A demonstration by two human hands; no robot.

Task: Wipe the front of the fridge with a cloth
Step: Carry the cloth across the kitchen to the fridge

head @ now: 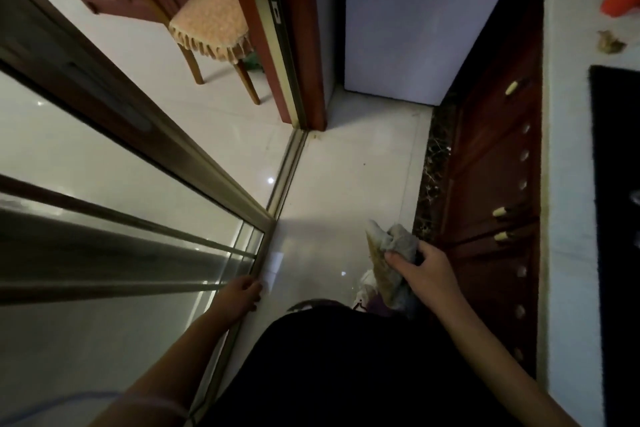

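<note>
— At the left of this narrow kitchen, what is the biggest thing you see?
— A sliding glass door (pixel 138 156) in a gold-coloured metal frame. It runs along the pale glossy tiled floor (pixel 346 177).
— And where is the fridge?
— The tall white fridge (pixel 415 28) stands at the far end of the aisle, well apart from the person. A thin dark seam crosses its front near the top.
— What is on the right?
— A row of dark red wooden cabinets (pixel 495 166) with cream knobs, under a pale countertop (pixel 568 149). They stand just beside the fridge.
— Anything past the doorway?
— A wooden chair with a fringed peach seat cover (pixel 211 17).
— Now the hands?
— The left hand (pixel 242 295) has its fingers curled round the edge of the door frame. The right hand (pixel 426 270) grips a crumpled grey and tan cloth (pixel 391 243), bunched in its fingers. The cloth is low over the floor near the cabinets, nowhere near the fridge front.
</note>
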